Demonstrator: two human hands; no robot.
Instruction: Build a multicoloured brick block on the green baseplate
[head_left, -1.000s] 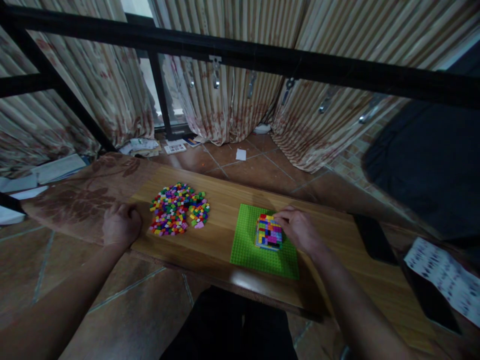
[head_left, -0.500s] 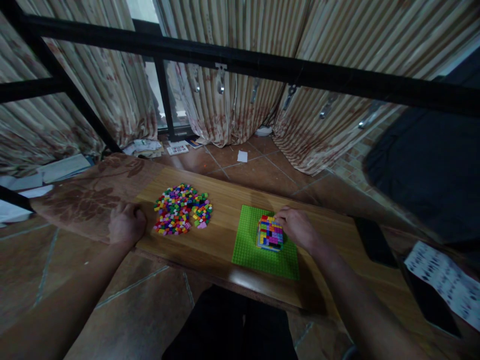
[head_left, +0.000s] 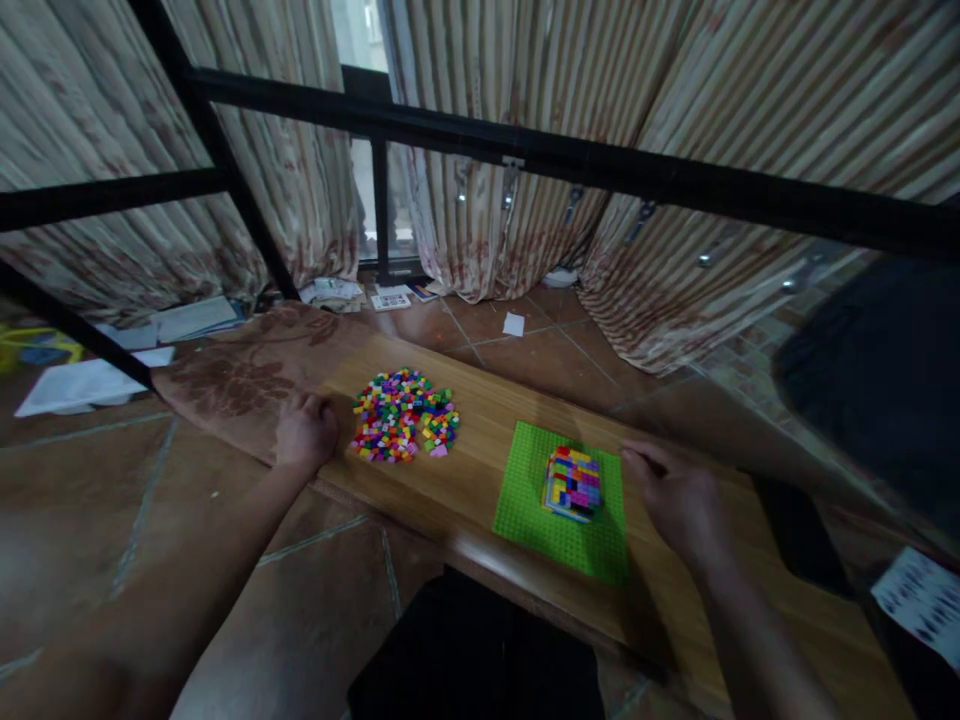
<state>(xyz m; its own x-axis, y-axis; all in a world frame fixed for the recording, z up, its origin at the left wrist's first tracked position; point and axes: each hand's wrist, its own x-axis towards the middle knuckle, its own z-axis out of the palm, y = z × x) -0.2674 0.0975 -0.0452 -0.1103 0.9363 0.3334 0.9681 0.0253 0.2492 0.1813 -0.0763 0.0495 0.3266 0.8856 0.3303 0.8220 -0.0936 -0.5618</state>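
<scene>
A small block of multicoloured toy bricks [head_left: 573, 484] stands on a green baseplate [head_left: 525, 500] on the wooden bench. Just right of the plate, my right hand [head_left: 671, 495] hovers apart from the bricks, thumb and fingers pinched together. Whether a small piece sits in that pinch is hidden. My left hand [head_left: 306, 432] rests as a closed fist at the bench's left end, by the cloth. Close to its right lies a spread of loose coloured bricks [head_left: 397, 415].
The wooden bench [head_left: 465, 475] has a brown floral cloth [head_left: 232, 375] at its left end. A dark phone-like slab [head_left: 799, 535] and a printed sheet [head_left: 922, 600] lie at the right. A black metal rail [head_left: 450, 135] crosses in front of striped curtains [head_left: 510, 60].
My right hand has drawn back rightward from the brick block and no longer touches it. The left fist stays at the same spot. The whole view has shifted, moving everything rightward.
</scene>
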